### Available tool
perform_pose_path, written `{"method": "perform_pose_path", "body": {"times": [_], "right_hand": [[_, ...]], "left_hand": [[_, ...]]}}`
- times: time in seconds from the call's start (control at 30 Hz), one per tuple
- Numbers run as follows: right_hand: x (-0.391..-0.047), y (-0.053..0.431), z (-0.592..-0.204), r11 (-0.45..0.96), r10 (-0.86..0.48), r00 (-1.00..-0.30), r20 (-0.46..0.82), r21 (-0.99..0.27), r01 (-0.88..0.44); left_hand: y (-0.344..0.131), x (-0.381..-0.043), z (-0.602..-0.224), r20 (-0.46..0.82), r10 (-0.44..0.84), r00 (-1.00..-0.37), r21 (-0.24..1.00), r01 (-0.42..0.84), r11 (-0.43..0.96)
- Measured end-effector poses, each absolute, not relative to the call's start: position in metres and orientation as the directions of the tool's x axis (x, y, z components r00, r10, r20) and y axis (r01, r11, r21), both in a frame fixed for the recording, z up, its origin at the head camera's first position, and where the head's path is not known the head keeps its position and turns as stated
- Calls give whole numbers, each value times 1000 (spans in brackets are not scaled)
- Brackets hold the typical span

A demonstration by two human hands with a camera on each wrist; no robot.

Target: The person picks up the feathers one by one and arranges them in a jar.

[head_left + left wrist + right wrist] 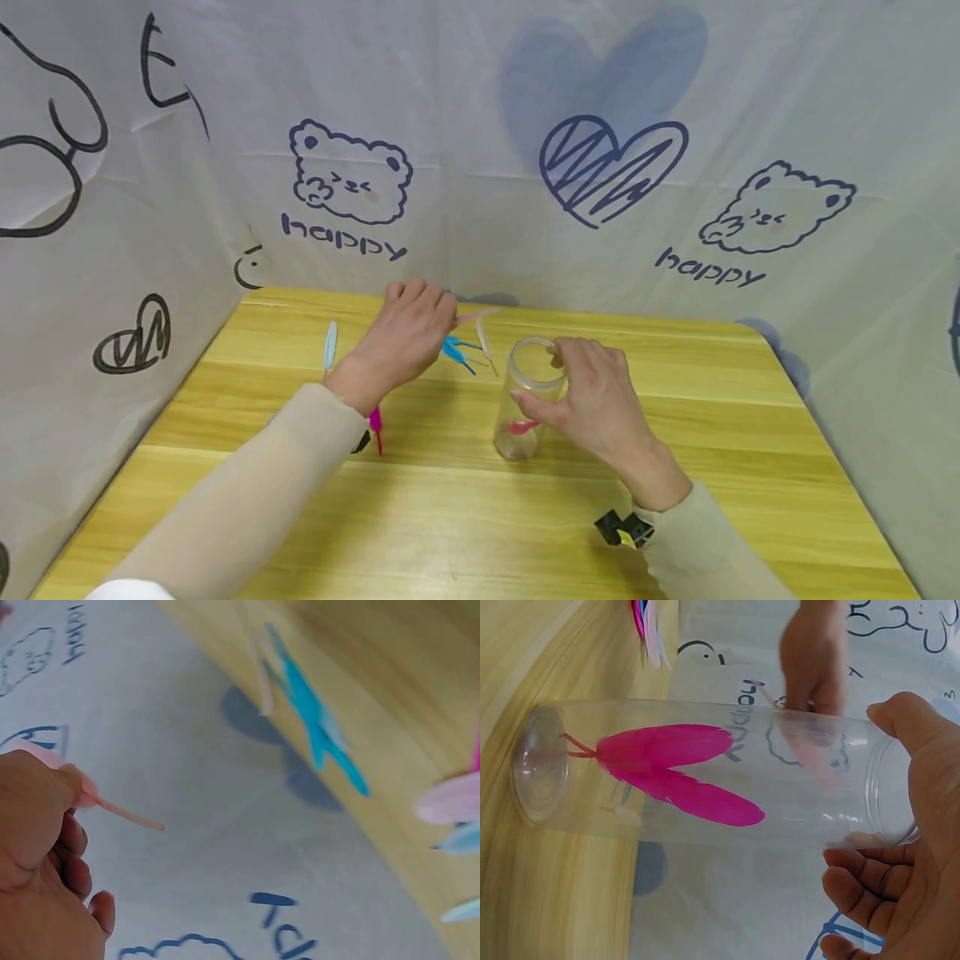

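Observation:
My left hand (408, 329) pinches a pale pink feather (45, 755) between thumb and fingers, its bare quill sticking out past the fingertips. In the head view this hand is raised over the back of the table. My right hand (592, 400) grips a clear jar (505, 412) near its open rim, thumb on one side and fingers on the other. The jar stands upright on the table. Inside it, two magenta feathers (682, 746) show in the right wrist view, their quills towards the bottom.
Blue feathers (454, 348) and a whitish feather (482, 337) lie at the back of the wooden table (720, 450). Further left are a light blue feather (330, 343) and a magenta one (376, 419), partly behind my left arm. A white printed cloth (480, 208) hangs behind.

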State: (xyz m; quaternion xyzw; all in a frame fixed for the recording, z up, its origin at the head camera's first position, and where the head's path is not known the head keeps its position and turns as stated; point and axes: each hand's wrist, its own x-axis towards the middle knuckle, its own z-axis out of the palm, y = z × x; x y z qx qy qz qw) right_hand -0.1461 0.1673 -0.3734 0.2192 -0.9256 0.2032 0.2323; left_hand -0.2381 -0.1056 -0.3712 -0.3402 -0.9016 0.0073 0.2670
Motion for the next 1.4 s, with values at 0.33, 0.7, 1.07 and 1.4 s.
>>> {"method": "perform_pose_path", "body": {"times": [0.33, 0.7, 1.07, 1.4], "right_hand": [[-147, 168, -373, 816, -324, -781, 534, -260, -516], [-147, 167, -374, 815, -327, -777, 538, -255, -520], [-148, 168, -374, 810, -333, -766, 550, -250, -531], [-148, 167, -371, 814, -327, -798, 507, -277, -510]], "left_hand": [[-87, -226, -353, 519, 638, -569, -238, 620, 747], [-77, -220, -337, 589, 626, -511, -226, 639, 735], [-55, -205, -306, 662, 572, -485, -37, 741, 671], [-28, -195, -296, 717, 530, -452, 97, 818, 567]]}}
